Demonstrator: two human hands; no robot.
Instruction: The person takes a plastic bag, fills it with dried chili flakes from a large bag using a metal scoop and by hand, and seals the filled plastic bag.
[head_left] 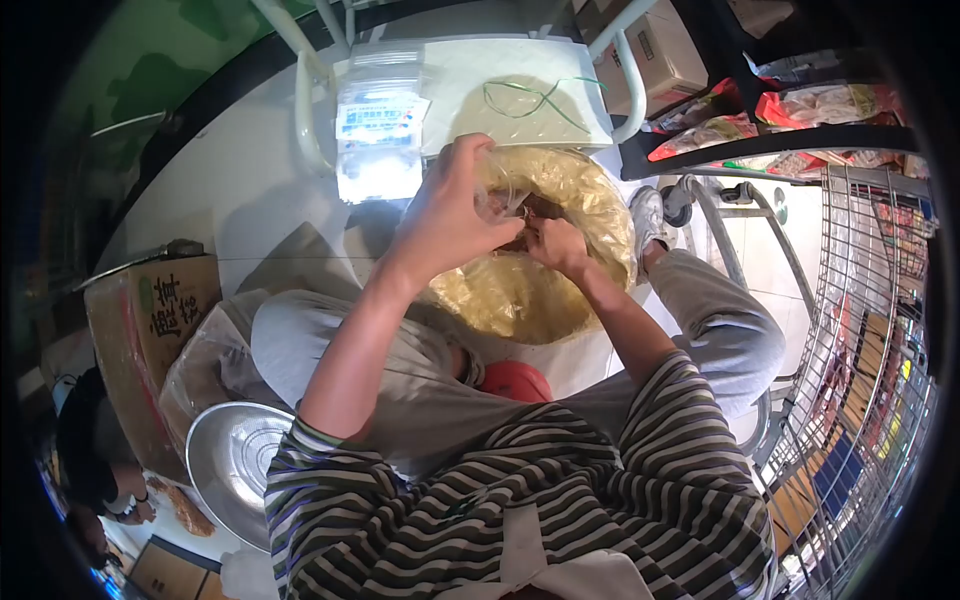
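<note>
A large round bundle in yellow plastic [525, 300] stands between my knees, its opening showing something dark inside. Over the left of that opening, my left hand [455, 215] is closed on a clear plastic bag [495, 195], thumb stretched toward the middle. My right hand [555, 240] reaches in from the right with its fingers pinched at the bag's mouth; what they hold is too small to make out. Behind the bundle, a stack of clear printed bags [380, 125] lies at the left of a white seat [480, 70], with a green string [540, 97] to its right.
Cardboard box [170, 320] and metal bowl [235, 460] at left; near them, another person's hand [135, 510]. A red object [515, 381] sits below the bundle. Shelf packets [825, 103] stand upper right, a wire cart [850, 350] at right.
</note>
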